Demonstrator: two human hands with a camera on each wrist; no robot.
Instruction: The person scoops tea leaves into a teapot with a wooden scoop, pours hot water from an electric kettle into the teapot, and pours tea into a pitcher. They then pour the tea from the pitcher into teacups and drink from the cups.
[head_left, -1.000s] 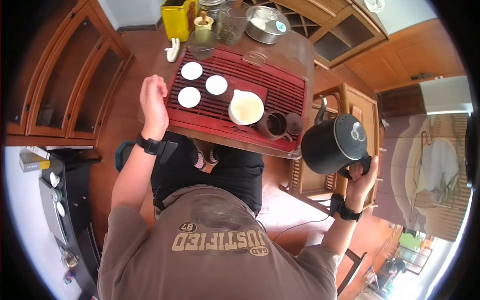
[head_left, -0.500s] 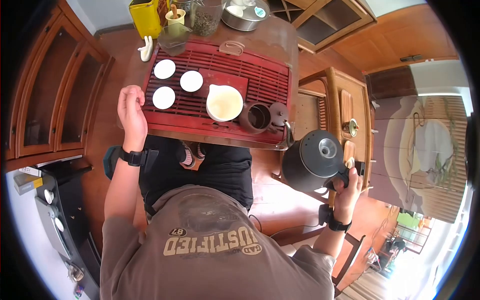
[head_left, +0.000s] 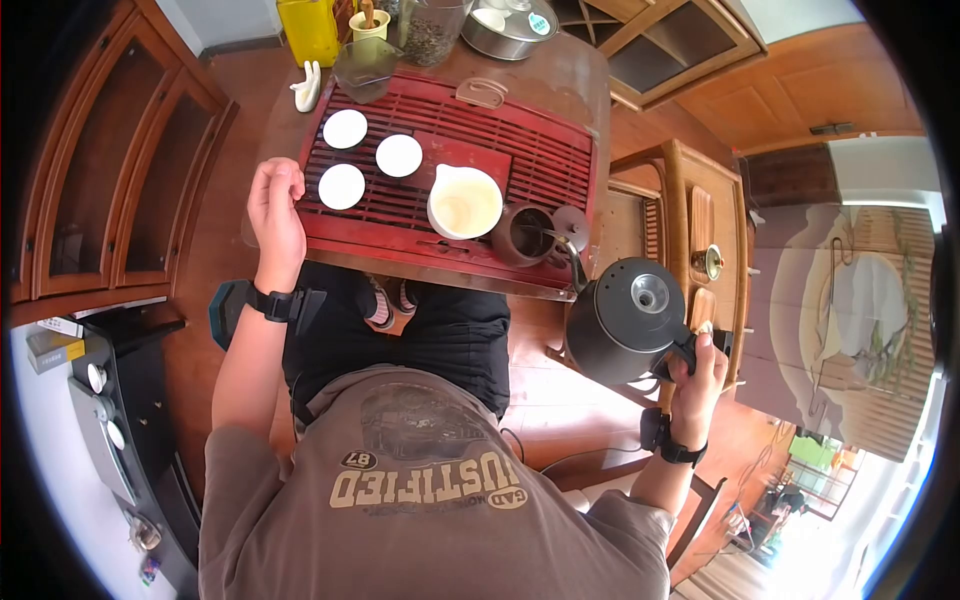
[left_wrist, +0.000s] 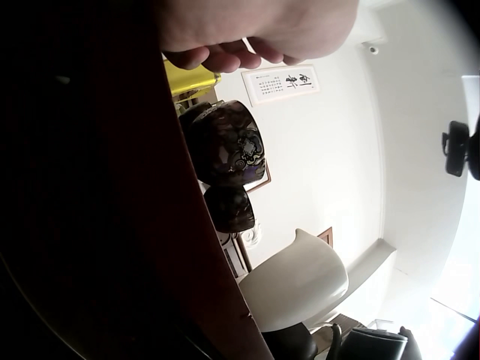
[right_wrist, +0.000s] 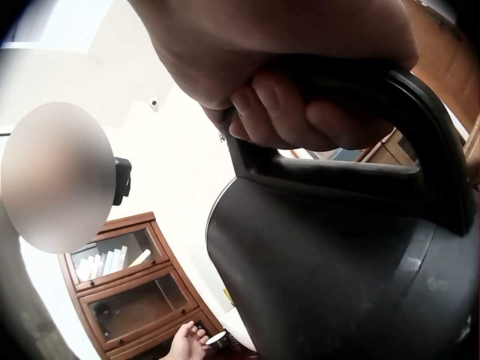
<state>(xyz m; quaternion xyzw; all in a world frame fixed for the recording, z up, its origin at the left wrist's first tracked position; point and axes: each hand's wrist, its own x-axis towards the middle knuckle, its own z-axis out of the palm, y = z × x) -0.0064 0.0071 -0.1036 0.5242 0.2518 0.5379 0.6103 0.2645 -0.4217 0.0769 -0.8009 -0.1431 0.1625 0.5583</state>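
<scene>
My right hand (head_left: 697,385) grips the handle of a black gooseneck kettle (head_left: 625,320); in the right wrist view the fingers wrap round the kettle's handle (right_wrist: 330,176). The curved spout reaches over the open dark teapot (head_left: 522,236); whether water flows is too small to tell. A dark lid (head_left: 570,226) lies beside the teapot. A white pitcher (head_left: 465,203) with pale liquid inside stands left of it on the red tea tray (head_left: 350,238). My left hand (head_left: 276,215), fingers loosely bent, holds nothing at the tray's left edge, near several white cups (head_left: 342,187).
Behind the tray are a glass pitcher (head_left: 366,72), a white hand-shaped figurine (head_left: 306,87), a yellow tin (head_left: 309,32), a jar of tea leaves (head_left: 431,35) and a round metal tin (head_left: 508,38). A wooden side stand (head_left: 676,150) is at the right.
The kettle has moved left and towards the tray, and its spout has swung from beside the tray to over the teapot. The left hand stays beside the tray.
</scene>
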